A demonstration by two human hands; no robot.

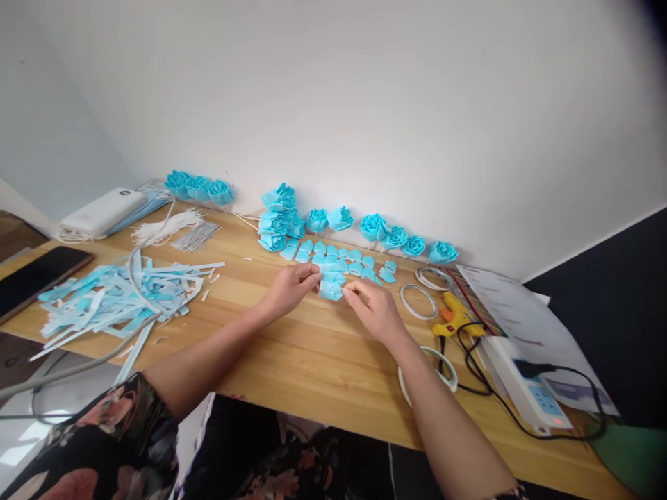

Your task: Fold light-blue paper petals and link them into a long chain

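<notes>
Our left hand (289, 288) and right hand (372, 309) pinched a blue petal (331, 287) between nearly closed fingertips, just beside the petal row (344, 260).

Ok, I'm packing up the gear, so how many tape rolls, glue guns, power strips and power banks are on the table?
Tape rolls: 3 (one partly behind the right arm)
Glue gun: 1
Power strip: 1
Power bank: 1
Total: 6
</notes>
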